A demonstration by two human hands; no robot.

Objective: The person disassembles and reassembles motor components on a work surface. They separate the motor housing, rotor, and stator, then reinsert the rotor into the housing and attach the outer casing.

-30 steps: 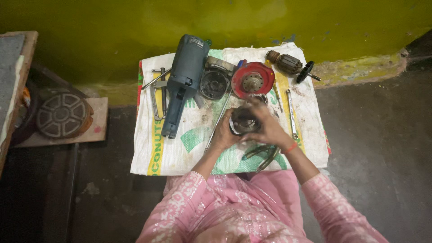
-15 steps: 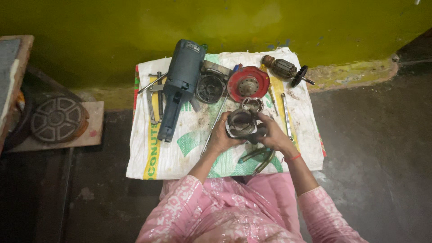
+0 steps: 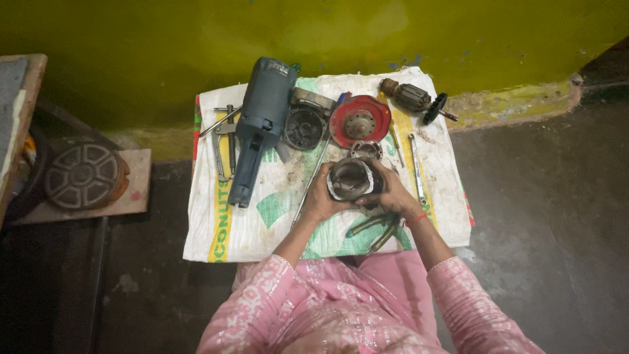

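Observation:
Both my hands hold a dark, ring-shaped motor stator (image 3: 350,178) over a white woven sack (image 3: 262,223) spread on the floor. My left hand (image 3: 319,200) cups its left side and my right hand (image 3: 392,193) wraps its right side. Just beyond the stator lies a small grey metal ring part (image 3: 367,149). Further back lie a red round guard (image 3: 360,120), a black gear housing (image 3: 304,126) and a blue-grey grinder body (image 3: 262,124). A motor armature (image 3: 413,98) lies at the sack's far right corner.
A gear puller (image 3: 223,134) lies left of the grinder body. A spanner (image 3: 417,167) and a thin screwdriver (image 3: 396,145) lie right of my hands, pliers (image 3: 373,229) below them. A round slotted disc (image 3: 84,174) sits on a board at left. A yellow-green wall runs behind.
The camera view shifted slightly, so the sack sits a little more to the right in view. My hands have kept hold of the stator and turned it a little.

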